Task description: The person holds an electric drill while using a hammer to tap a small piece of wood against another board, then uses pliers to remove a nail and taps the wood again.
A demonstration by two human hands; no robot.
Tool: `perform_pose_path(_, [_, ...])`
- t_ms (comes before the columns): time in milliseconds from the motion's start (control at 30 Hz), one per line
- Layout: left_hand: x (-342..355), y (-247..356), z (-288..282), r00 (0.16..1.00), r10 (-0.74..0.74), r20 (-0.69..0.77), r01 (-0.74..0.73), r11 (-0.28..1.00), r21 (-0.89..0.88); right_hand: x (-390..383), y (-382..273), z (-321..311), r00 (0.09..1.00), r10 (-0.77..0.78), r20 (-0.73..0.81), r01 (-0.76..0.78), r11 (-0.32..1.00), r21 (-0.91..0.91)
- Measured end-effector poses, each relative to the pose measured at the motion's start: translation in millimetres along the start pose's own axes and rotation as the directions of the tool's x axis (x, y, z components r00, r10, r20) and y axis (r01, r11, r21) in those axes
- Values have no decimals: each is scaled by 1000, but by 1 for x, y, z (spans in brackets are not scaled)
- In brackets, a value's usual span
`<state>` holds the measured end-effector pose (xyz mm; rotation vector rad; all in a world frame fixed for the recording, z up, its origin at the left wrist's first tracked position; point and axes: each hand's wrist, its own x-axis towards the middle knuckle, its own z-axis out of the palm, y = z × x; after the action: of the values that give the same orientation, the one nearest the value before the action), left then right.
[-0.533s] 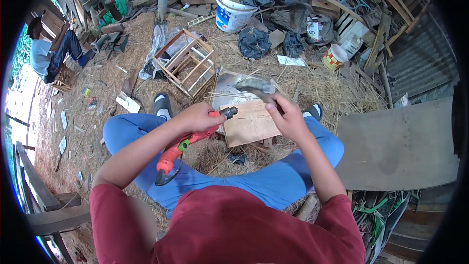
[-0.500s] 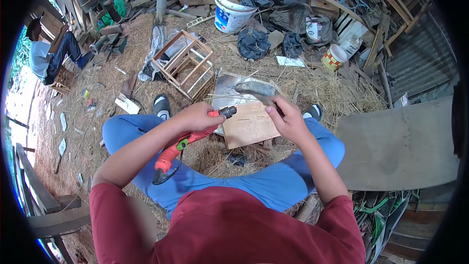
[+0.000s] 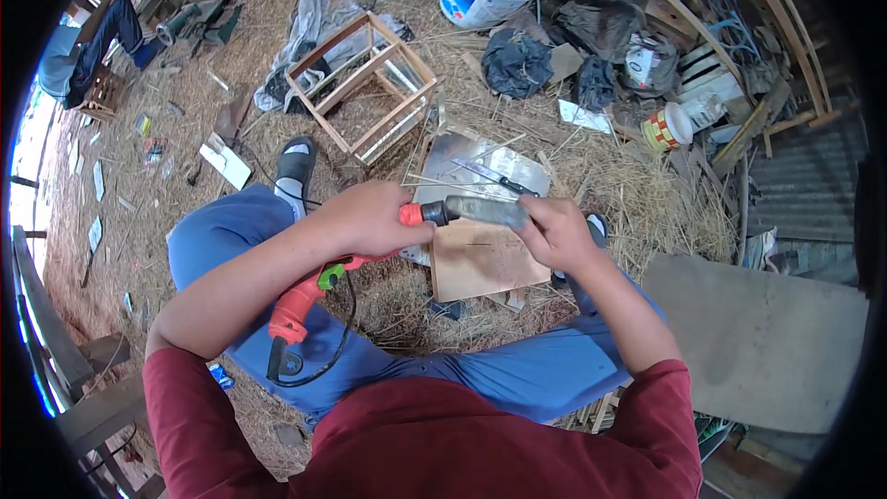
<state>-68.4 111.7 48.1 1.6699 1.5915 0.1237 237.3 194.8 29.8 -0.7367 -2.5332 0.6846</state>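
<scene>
Gripping the front of a red power drill with a green patch point(image 3: 297, 305), the left hand point(image 3: 374, 220) curls its fingers around the casing, though the fingertips are tucked out of sight and I cannot tell how they press. Just right of those fingers juts the drill's black chuck point(image 3: 434, 212). The right hand point(image 3: 562, 233) pinches the right end of a long, grey, blunt-ended piece point(image 3: 490, 211) between thumb and fingers, so that it points left and its far end meets the chuck in this view; whether the two touch I cannot tell.

Below the gap between both sets of fingers lies a flat, light-brown wooden board point(image 3: 485, 266). Just beyond the right fingertips, a slim, black-handled knife point(image 3: 507, 182) rests on a shiny, silvery sheet point(image 3: 448, 150), partly covered by the board. Well ahead of the left fingers, a brown, skeletal wooden frame point(image 3: 343, 88) sits on straw-strewn ground point(image 3: 637, 185); well ahead of the right fingers lies a crumpled black plastic bag point(image 3: 517, 65). Nearer the body than the left fingers, a thin black cord point(image 3: 338, 356) loops from the drill over blue trousers point(image 3: 480, 374)
</scene>
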Motion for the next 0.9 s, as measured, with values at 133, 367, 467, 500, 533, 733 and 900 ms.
perform_pose_path(133, [3, 2, 3, 998, -44, 54, 42, 999, 32, 22, 1, -8, 992, -41, 122, 54, 993, -103])
perform_pose_path(367, [2, 15, 3, 997, -38, 70, 37, 999, 6, 16, 13, -12, 989, -144, 29, 142, 987, 74])
perform_pose_path(467, [-1, 17, 2, 997, -22, 79, 23, 1000, -21, 18, 27, -8, 956, 72, 283, 18, 953, -303])
perform_pose_path(500, [-2, 16, 1, 995, -28, 90, 32, 999, -36, 16, 25, -7, 966, 60, 250, 5, 967, -254])
perform_pose_path(533, [-2, 13, 2, 996, -26, 91, 30, 999, -34, 13, 19, -6, 967, 62, 248, 3, 967, -255])
perform_pose_path(733, [-7, 7, 5, 999, -3, 39, 2, 1000, 18, 6, 7, -4, 996, -90, -27, 91, 993, 70])
perform_pose_path(900, [-10, 8, 13, 999, -23, 44, 22, 999, 28, 7, 8, 1, 996, 65, 58, -59, 994, -97])
